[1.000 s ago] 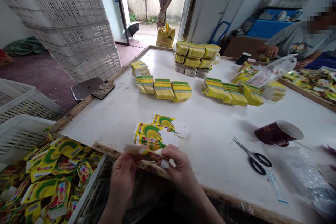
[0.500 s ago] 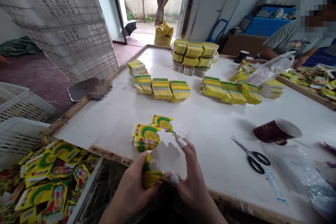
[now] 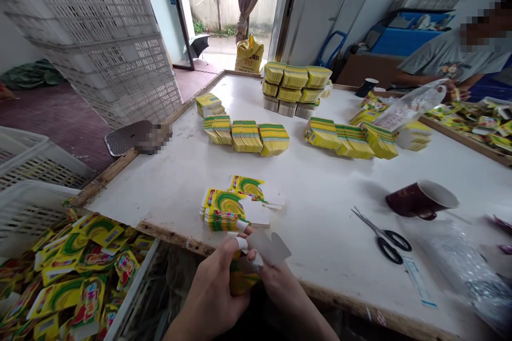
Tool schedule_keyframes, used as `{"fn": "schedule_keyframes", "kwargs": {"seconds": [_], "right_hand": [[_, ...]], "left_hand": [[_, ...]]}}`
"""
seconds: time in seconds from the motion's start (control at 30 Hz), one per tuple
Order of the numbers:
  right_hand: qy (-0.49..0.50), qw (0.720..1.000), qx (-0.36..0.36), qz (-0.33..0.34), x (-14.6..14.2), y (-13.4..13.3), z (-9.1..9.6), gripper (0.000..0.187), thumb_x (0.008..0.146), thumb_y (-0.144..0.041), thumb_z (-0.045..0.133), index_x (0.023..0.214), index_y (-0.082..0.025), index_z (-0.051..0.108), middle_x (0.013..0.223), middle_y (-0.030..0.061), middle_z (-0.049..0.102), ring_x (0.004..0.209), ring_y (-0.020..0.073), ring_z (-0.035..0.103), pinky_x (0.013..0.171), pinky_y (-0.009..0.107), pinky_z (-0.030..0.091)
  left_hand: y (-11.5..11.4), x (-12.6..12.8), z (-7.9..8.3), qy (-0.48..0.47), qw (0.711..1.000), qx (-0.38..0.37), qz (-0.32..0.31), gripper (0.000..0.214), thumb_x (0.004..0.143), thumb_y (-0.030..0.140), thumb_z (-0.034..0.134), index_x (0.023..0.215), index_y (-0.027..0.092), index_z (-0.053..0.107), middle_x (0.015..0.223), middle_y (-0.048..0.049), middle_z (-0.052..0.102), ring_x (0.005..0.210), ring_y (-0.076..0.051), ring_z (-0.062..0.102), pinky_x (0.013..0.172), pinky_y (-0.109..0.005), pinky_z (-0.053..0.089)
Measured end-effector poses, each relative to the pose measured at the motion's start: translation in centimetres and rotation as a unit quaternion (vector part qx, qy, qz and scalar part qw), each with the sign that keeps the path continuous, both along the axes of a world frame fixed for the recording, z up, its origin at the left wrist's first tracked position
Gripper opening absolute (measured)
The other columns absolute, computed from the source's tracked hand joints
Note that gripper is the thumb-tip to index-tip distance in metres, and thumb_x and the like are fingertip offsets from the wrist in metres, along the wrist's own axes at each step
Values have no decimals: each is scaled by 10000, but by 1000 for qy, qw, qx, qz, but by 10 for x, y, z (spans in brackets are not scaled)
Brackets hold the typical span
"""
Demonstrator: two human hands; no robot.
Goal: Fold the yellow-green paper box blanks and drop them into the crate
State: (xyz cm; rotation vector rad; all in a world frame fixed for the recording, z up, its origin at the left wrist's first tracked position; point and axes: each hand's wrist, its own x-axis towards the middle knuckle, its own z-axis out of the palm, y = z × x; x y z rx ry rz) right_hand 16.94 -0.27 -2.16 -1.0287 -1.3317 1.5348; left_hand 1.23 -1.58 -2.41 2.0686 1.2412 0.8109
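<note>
My left hand (image 3: 212, 283) is closed round a small yellow printed carton (image 3: 242, 281), low at the table's near edge. The fingers of my right hand (image 3: 279, 279) pinch the same carton, and its grey-white inner flap (image 3: 272, 248) sticks out to the right above them. White wrapping covers several fingertips. Just beyond my hands lies a small pile of flattened yellow-and-green cartons (image 3: 224, 206) with white flaps. Much of the held carton is hidden by my fingers.
Stacked carton bundles (image 3: 296, 77) stand at the back, with bundle rows (image 3: 247, 136) nearer. Scissors (image 3: 380, 234), a dark mug (image 3: 420, 200) and clear plastic wrap (image 3: 464, 266) lie right. A crate (image 3: 132, 287) of loose cartons sits left. A person (image 3: 452, 61) is across the table.
My right hand has moved down and left, closer to my left hand. The carton has turned, so less of its grey-white inside shows. The pile beyond stays put.
</note>
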Motion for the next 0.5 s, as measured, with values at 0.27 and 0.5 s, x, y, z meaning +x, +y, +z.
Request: {"fn": "schedule_keyframes", "kwargs": {"seconds": [0.27, 0.5], "right_hand": [[-194, 953, 219, 83, 1, -9, -3, 601, 943, -80, 418, 1503, -289, 358, 1591, 104, 308, 1455, 238, 319, 1155, 397, 332], [-261, 933, 226, 104, 13, 2, -14, 679, 888, -40, 462, 1516, -260, 328, 1615, 145, 233, 1421, 283, 381, 1093, 392, 416]], "left_hand": [[5, 0, -7, -6, 998, 17, 55, 582, 772, 200, 595, 1268, 229, 292, 1170, -146, 592, 1007, -275, 684, 802, -403, 585], [3, -14, -15, 47, 994, 17, 96, 642, 709, 207, 682, 1278, 229, 384, 1154, -112, 664, 1028, -281, 682, 836, -414, 581]]}}
